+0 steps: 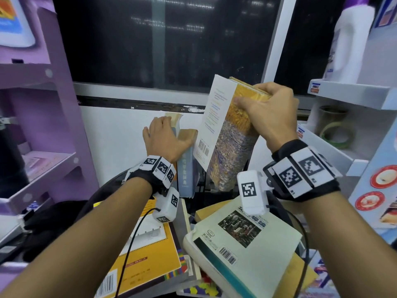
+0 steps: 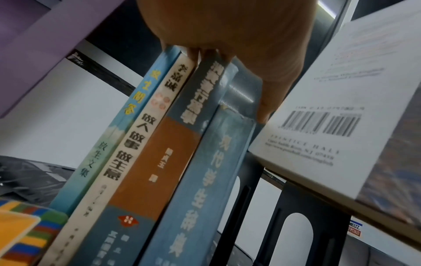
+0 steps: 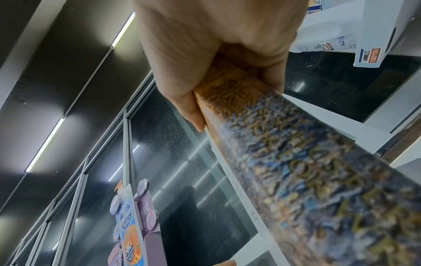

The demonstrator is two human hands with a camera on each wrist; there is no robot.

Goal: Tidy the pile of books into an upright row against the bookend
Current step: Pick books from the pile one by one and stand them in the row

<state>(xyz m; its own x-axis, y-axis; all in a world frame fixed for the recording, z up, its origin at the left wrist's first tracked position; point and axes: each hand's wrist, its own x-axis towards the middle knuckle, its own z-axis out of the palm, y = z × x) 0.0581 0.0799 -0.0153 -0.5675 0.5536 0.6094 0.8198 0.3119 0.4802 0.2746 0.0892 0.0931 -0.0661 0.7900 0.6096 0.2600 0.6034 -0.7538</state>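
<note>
From the head view, the left hand (image 1: 166, 139) lies over the tops of a short row of upright books (image 1: 187, 162), fingers folded over their upper edges and thumb out toward the right. The right hand (image 1: 269, 114) grips a thick painted-cover book (image 1: 231, 145) by its top, thumb on the near cover and fingers over the far side; the book hangs tilted just right of the row, its white back cover facing the standing books. Below the wrists a loose pile remains: a pale green book (image 1: 242, 239) lying flat over others, and an orange-covered book (image 1: 150, 250) to its left. A purple shelf unit (image 1: 43, 117) stands at the left and a white rack (image 1: 352, 93) at the right, with a roll of tape (image 1: 337, 134) on its lower tier and a white bottle (image 1: 348, 44) above.

In the left wrist view, four spines lean together, the blue dictionary (image 2: 205, 189) outermost, with the left hand's fingers (image 2: 271, 86) curled down its far side. The black bookend (image 2: 303, 225) stands just beyond it, and the painted-cover book's white back cover (image 2: 330, 126) hangs over the bookend, between it and the row.

In the right wrist view, the right hand (image 3: 216, 54) clamps the painted-cover book's spine (image 3: 307, 171), with dark window glass (image 3: 182, 171) behind.
</note>
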